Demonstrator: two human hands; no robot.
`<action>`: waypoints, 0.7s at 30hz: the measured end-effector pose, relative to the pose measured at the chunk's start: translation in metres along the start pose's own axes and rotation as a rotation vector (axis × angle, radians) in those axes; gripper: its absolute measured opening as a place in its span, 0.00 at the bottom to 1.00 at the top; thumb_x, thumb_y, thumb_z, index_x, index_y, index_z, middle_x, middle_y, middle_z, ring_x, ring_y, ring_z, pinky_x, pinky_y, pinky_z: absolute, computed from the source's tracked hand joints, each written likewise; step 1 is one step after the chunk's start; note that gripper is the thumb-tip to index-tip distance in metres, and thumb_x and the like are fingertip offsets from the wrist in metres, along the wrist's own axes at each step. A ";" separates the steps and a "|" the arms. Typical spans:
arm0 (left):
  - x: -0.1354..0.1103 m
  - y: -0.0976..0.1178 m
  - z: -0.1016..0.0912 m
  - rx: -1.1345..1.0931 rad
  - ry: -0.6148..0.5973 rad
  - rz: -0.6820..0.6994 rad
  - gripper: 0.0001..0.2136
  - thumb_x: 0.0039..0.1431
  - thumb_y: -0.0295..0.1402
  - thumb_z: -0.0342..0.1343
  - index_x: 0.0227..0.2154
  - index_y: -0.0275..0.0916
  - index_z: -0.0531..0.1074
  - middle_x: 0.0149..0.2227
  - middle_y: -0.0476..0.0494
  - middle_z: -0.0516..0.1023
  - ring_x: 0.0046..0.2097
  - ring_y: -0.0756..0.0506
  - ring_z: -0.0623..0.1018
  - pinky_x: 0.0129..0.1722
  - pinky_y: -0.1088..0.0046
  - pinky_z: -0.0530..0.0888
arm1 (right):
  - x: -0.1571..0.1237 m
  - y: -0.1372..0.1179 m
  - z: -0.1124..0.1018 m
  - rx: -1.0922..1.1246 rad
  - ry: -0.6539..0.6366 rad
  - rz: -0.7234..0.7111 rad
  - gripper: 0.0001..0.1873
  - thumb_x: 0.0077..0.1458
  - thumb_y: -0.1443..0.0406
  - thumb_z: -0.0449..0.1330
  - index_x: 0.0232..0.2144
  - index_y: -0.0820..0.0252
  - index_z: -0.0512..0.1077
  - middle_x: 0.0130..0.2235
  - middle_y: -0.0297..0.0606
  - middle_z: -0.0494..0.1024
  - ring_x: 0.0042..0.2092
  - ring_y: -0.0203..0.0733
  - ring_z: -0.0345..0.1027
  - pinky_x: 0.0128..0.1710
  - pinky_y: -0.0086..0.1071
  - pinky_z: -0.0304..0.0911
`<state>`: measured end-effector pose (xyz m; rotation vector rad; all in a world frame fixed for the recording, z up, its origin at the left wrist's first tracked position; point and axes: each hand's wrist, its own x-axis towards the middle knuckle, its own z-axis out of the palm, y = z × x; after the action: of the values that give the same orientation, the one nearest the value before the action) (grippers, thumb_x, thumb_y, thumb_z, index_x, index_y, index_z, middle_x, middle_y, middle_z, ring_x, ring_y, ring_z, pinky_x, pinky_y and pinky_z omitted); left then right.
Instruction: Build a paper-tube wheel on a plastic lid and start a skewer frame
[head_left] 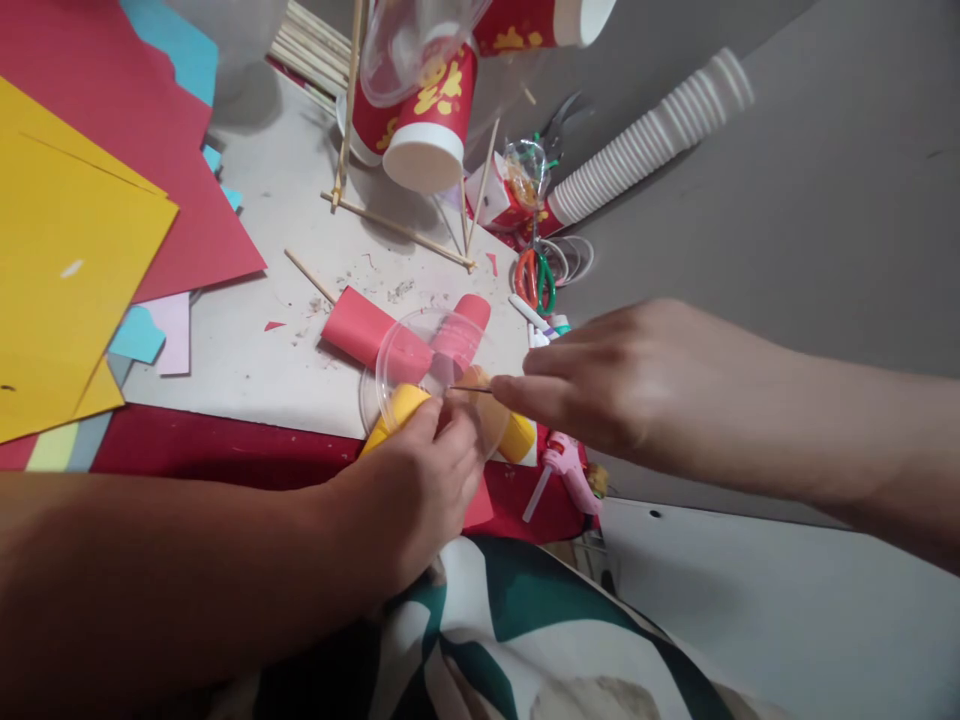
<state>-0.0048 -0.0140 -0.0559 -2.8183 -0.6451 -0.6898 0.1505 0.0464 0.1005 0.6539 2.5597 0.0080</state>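
The right hand is clamping a thin stick, its tip reaching towards the middle of the clear plastic dish, while the left hand is bunching its fingers at the near side, seemingly for steadiness; its exact grip I cannot tell. The dish is sitting by the desk's near edge, looking round and see-through, with red rolls and yellow rolls fanning out around its middle

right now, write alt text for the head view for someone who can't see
A person's right hand holds a thin tool at a clear plastic container, near the left hand, among red paper rolls and yellow paper rolls. Beyond are red paper cups and a wooden-stick frame.
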 end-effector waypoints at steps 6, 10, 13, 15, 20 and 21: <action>0.002 0.008 0.001 0.032 -0.024 -0.066 0.30 0.55 0.48 0.57 0.56 0.32 0.74 0.58 0.30 0.74 0.59 0.31 0.70 0.59 0.50 0.67 | 0.001 -0.009 0.001 -0.112 0.003 -0.042 0.16 0.64 0.72 0.46 0.28 0.60 0.69 0.23 0.34 0.67 0.22 0.34 0.51 0.26 0.35 0.41; 0.003 0.008 -0.001 0.031 -0.045 -0.072 0.28 0.56 0.46 0.57 0.55 0.31 0.75 0.56 0.28 0.75 0.58 0.30 0.70 0.57 0.49 0.67 | 0.007 -0.007 0.004 0.479 -0.036 0.430 0.12 0.61 0.66 0.54 0.27 0.60 0.71 0.21 0.32 0.69 0.21 0.32 0.56 0.22 0.31 0.48; 0.003 0.007 -0.001 0.046 -0.059 -0.065 0.28 0.57 0.47 0.55 0.55 0.32 0.75 0.55 0.29 0.76 0.57 0.30 0.71 0.55 0.50 0.68 | 0.010 -0.004 0.010 0.971 -0.016 0.871 0.12 0.56 0.59 0.61 0.24 0.59 0.70 0.18 0.31 0.68 0.18 0.31 0.54 0.18 0.29 0.50; 0.003 0.007 -0.001 0.058 -0.056 -0.057 0.30 0.57 0.49 0.54 0.55 0.32 0.75 0.56 0.29 0.75 0.57 0.30 0.71 0.55 0.50 0.69 | 0.011 -0.003 0.016 1.231 -0.017 1.044 0.18 0.51 0.53 0.65 0.21 0.59 0.68 0.15 0.29 0.65 0.16 0.29 0.49 0.15 0.28 0.45; 0.002 0.005 -0.002 0.054 -0.036 -0.039 0.29 0.58 0.48 0.54 0.56 0.31 0.75 0.57 0.29 0.75 0.57 0.29 0.71 0.55 0.50 0.68 | 0.004 -0.001 0.020 1.065 0.015 0.864 0.17 0.54 0.52 0.62 0.25 0.59 0.70 0.17 0.30 0.66 0.17 0.29 0.51 0.17 0.28 0.48; 0.002 0.005 -0.002 0.057 -0.045 -0.036 0.29 0.58 0.47 0.53 0.55 0.31 0.75 0.56 0.29 0.76 0.57 0.30 0.71 0.55 0.50 0.68 | 0.001 0.000 0.018 0.863 0.027 0.713 0.15 0.58 0.55 0.59 0.27 0.60 0.72 0.18 0.31 0.68 0.18 0.30 0.53 0.19 0.29 0.50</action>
<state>-0.0017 -0.0179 -0.0528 -2.7838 -0.7136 -0.6050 0.1579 0.0446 0.0837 1.8404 2.1263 -0.8734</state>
